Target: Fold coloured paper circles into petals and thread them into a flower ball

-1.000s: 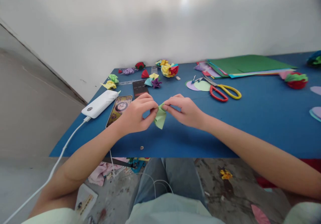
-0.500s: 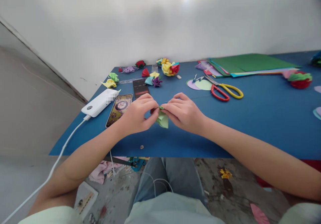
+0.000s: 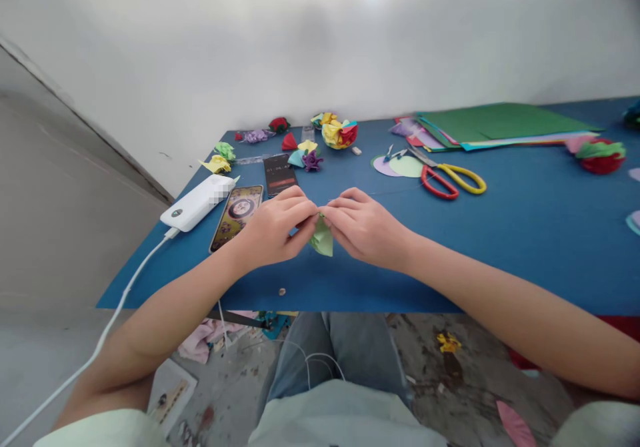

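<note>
Crept slightly farther over the pale green paper [image 3: 323,240] with right hand [image 3: 373,230] since the earlier frame, pinching its top there and in left hand [image 3: 275,228], fingertips nearly meeting above the blue table's [image 3: 380,292] near side, and might tear it by tugging unevenly.

Two hands pinch a piece of light green paper above the near edge of a blue table.
The left hand [image 3: 280,228] and right hand [image 3: 374,231] meet fingertip to fingertip at the top of the green paper [image 3: 323,240], which hangs below them. Toward the left edge of the table [image 3: 425,287] lie a white power bank [image 3: 193,205] and two phones [image 3: 238,212]. Paper flowers [image 3: 340,135] cluster by the far left corner. Open scissors [image 3: 453,180] lie right of the hands, and coloured sheets [image 3: 505,123] are stacked along the far edge.
</note>
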Tool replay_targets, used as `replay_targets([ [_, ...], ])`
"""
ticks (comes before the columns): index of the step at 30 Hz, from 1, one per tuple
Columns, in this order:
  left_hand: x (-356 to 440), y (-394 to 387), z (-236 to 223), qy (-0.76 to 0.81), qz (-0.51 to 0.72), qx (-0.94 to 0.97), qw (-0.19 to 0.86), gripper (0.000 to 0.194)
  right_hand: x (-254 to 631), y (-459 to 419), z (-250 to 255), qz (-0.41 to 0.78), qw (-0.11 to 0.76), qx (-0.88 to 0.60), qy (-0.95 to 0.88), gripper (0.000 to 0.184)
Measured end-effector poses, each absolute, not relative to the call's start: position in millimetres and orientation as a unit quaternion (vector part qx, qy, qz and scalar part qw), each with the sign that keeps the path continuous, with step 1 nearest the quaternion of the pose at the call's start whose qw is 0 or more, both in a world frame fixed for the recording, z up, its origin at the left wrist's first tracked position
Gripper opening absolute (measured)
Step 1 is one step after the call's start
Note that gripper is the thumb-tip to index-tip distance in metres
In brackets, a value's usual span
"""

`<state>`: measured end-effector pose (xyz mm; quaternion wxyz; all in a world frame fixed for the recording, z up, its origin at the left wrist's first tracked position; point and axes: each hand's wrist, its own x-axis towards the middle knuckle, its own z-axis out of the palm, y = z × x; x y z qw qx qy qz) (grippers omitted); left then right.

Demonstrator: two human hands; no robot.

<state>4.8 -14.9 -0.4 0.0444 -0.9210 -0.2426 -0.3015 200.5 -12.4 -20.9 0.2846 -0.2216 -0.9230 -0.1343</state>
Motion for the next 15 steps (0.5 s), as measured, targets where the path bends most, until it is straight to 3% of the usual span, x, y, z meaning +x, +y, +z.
replay_targets([
  [4,5.4,-14.5,-2.0,-0.236,-0.301,-0.922,0.058,0.010,199.2,-13.4,-22.2,-0.107,0.287,-0.241,-0.921,0.026],
  [11,3.4,-16.8,1.4,-0.220,-0.292,-0.930,0.034,0.009,201.7,-11.6,-22.7,0.041,0.353,-0.250,-0.901,0.020],
  [15,2.5,-17.8,1.8,-0.215,-0.268,-0.939,0.024,0.011,201.2,-12.6,-24.0,0.056,0.374,-0.250,-0.892,0.020],
])
